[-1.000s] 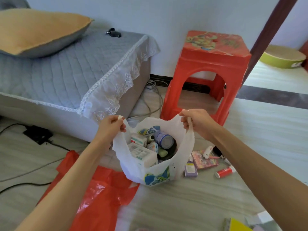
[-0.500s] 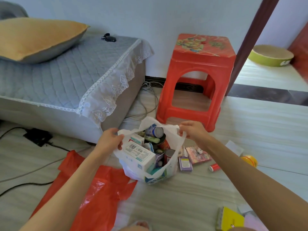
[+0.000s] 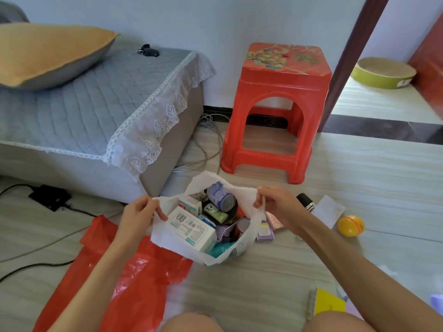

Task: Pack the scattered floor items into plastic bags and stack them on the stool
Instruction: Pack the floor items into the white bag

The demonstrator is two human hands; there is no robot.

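A thin white plastic bag (image 3: 211, 254), crinkled and soft-edged, sits on the pale striped floor (image 3: 263, 283) at centre, its mouth pulled wide. The left hand (image 3: 137, 216) pinches the bag's rim at 9 o'clock and the right hand (image 3: 275, 202) pinches a handle at 3 o'clock, so the hands stand apart, each clamped on the plastic. Inside lie a white rectangular box (image 3: 191, 230) with a barcode, a small cylindrical tin (image 3: 221, 196) lying tilted toward 12 o'clock, a smaller carton (image 3: 190, 204), a green oblong piece (image 3: 215, 213) and a teal item (image 3: 221, 249) low at 6 o'clock.

A glossy red bag (image 3: 134, 279) lies flat and wrinkled on the floor at the white bag's 8 o'clock, partly beneath it. The red moulded stool (image 3: 280, 111), square-topped with a printed flower pattern and arched sides, stands at 1 o'clock, well apart from the bag, nothing on it.

Loose at 3 o'clock: a purple box (image 3: 265, 232) touching the bag, a black cylinder (image 3: 305, 202), a white paper (image 3: 328, 209) and a round yellow ball (image 3: 351, 225). A yellow flat packet (image 3: 327, 303) lies at 5 o'clock.
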